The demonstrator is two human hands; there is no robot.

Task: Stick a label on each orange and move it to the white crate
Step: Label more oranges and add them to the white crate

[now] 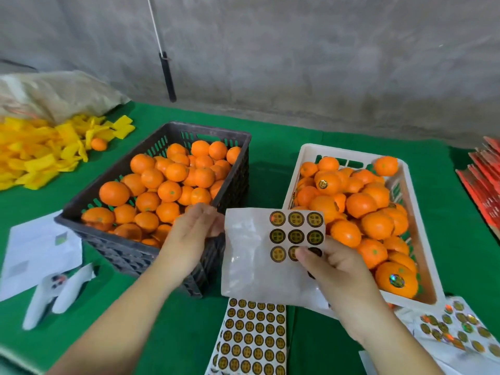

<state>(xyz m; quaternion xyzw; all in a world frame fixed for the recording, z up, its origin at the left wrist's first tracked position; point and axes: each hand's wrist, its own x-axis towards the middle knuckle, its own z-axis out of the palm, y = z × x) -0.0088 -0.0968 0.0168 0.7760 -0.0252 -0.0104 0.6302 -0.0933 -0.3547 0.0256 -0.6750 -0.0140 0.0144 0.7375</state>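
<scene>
Between the two crates, the left hand (189, 234) and right hand (334, 269) pinch a glossy white label sheet (251, 255) bearing round gold-and-black labels (296, 236), fingers grasping its edges.

Even, soft, fairly bright light fills the scene, with no hard shadows; only faint shade lies beside the black crate (151, 201) on the bench (270, 158). Foil labels (296, 235) give small iridescent glints. Wide-angle distortion bends lines toward the frame edges. The upper left and lower corners look smeared and soft, while the centre is moderately sharp.
</scene>
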